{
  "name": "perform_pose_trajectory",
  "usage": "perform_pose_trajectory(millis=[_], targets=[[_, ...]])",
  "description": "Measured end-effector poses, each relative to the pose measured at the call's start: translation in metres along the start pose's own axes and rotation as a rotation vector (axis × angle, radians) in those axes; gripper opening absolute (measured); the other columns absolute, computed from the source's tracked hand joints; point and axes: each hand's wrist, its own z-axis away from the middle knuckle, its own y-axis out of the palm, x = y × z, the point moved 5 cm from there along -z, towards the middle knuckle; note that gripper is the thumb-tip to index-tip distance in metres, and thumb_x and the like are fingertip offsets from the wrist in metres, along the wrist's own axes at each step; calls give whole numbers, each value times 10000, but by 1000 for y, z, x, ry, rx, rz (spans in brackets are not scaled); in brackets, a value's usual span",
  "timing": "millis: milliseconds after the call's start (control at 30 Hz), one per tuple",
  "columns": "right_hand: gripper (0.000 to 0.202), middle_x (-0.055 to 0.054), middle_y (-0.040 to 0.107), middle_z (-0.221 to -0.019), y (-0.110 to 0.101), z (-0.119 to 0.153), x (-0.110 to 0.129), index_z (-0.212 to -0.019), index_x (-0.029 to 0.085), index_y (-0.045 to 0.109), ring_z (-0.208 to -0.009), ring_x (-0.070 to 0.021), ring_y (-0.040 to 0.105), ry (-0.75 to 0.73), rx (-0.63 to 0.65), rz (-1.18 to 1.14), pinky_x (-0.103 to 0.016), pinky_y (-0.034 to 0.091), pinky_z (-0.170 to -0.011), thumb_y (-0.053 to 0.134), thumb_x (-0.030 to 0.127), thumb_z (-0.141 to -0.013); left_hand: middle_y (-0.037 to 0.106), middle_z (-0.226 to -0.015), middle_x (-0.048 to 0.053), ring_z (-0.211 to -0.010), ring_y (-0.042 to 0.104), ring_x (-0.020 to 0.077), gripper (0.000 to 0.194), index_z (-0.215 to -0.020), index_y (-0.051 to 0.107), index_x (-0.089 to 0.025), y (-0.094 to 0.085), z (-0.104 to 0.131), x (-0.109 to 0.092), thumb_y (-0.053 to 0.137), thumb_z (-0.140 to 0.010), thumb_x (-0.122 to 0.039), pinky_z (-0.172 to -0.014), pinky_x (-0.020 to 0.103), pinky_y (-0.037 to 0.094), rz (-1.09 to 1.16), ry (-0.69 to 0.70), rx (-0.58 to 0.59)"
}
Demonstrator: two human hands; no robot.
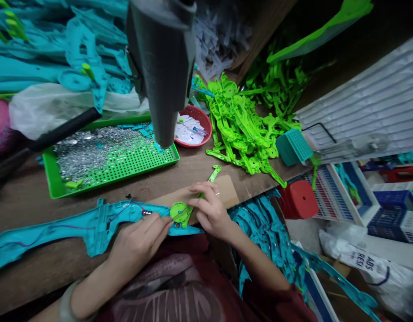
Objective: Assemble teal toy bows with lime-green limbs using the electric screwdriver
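Observation:
A long turquoise plastic shell half [99, 223] lies on the bench in front of me, with a thin dark wire running along its inside. A small metal component [146, 213] with a reddish wire sits in it. My left hand [139, 237] is closed in a pinch at the left edge of a bright green part with a round disc end [178, 212]; what its fingertips hold is too small to make out. My right hand [209, 212] grips the green part's arm, which sticks out beyond the fingers. A thin line crosses the disc. Under the right hand lies a cardboard piece [228, 190].
A grey machine column [162, 67] with a black lever [65, 129] hangs over the bench. Behind stand a green tray [112, 179] of metal bits and a red bowl [206, 120]. Green parts [243, 125] are heaped right; turquoise shells [263, 223] lie below.

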Motion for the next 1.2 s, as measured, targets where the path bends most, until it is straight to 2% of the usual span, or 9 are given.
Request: perform_pose_trajectory(millis=[100,233,433,567,700,867,1033,1200], targets=[[233,-97,654,-1208,11,3,-3,-958,235,668,-1194,-271,533,-89,53,14,-520,521,-981,532,80,-849,674,-765,0,-655,661,153,164,-958,660,-159,0,0,-1,511,-1020,-187,-651,301,469,-11,16,11],[187,-94,696,-1096,16,8,-9,-998,223,650,-1091,-239,581,-156,43,17,-461,544,-926,565,104,-882,660,-763,-3,-680,657,154,155,-970,649,-159,-2,-2,-6,506,-1023,-183,-659,298,458,33,27,27],[149,-95,680,-1077,9,7,-16,-1045,214,617,-1028,-213,612,-110,90,-9,-444,525,-922,544,130,-946,599,-700,-19,-622,622,147,214,-909,635,-188,0,-3,-10,467,-1039,-214,-604,293,438,137,4,83],[157,-93,682,-1087,5,3,-19,-1082,210,595,-1050,-202,625,-124,119,-40,-428,520,-932,527,124,-969,661,-769,-10,-661,651,133,230,-937,641,-201,4,-7,-9,450,-1051,-255,-607,258,457,280,-21,137],[119,-100,682,-1088,3,-1,-21,-1016,198,602,-1065,-208,616,-133,137,-74,-427,526,-914,531,115,-969,675,-784,-14,-695,668,132,233,-934,637,-203,9,-12,-11,448,-1053,-267,-624,247,469,366,-25,157],[85,-121,692,-1122,-2,-3,-23,-1005,181,638,-1093,-220,619,-135,152,-135,-447,534,-936,576,140,-963,607,-674,-16,-567,621,159,345,-805,600,-210,7,-9,-13,380,-1065,-265,-543,313,398,141,46,172],[12,-122,696,-1111,-2,-4,-23,-950,176,646,-1080,-223,626,-118,143,-138,-449,536,-934,635,182,-948,636,-725,-8,-615,645,171,212,-897,612,-189,-4,-5,-2,459,-1039,-225,-576,325,395,-105,-4,51],[136,-106,685,-1048,6,-6,-14,-818,183,578,-1014,-216,592,-5,130,-52,-413,504,-907,616,168,-948,648,-747,-1,-623,647,183,171,-894,603,-191,0,-4,1,495,-1023,-222,-576,329,395,-169,-31,42]])
